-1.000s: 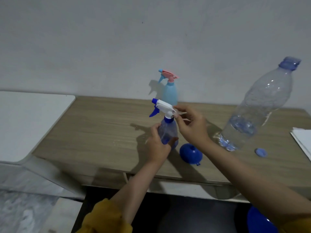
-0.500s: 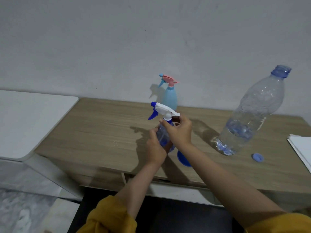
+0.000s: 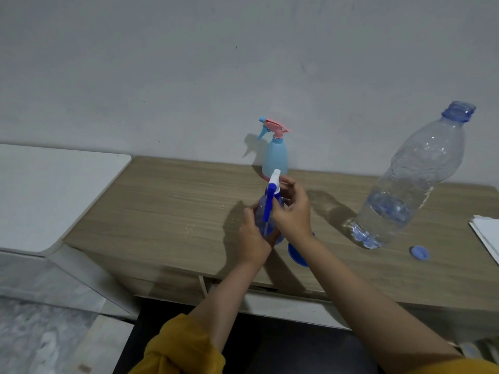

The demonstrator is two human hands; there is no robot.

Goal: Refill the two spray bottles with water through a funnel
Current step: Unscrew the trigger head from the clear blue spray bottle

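A small clear blue spray bottle (image 3: pixel 263 220) stands on the wooden table (image 3: pixel 167 211). My left hand (image 3: pixel 252 233) wraps its body. My right hand (image 3: pixel 293 209) grips the collar under its white and blue spray head (image 3: pixel 272 184), whose trigger now faces me. A light blue spray bottle (image 3: pixel 275 155) with a pink head stands behind, near the wall. The blue funnel (image 3: pixel 295 253) lies on the table, partly hidden by my right forearm. A large clear water bottle (image 3: pixel 410 184), open and holding a little water, stands at the right.
The water bottle's blue cap (image 3: pixel 420 252) lies on the table to the right. White paper (image 3: pixel 486 236) sits at the right edge. A white surface (image 3: pixel 48 190) adjoins the table on the left. Water drops dot the wood left of my hands.
My right hand dropped from the spray head's back to the collar. The spray head has turned from pointing left to pointing toward me.
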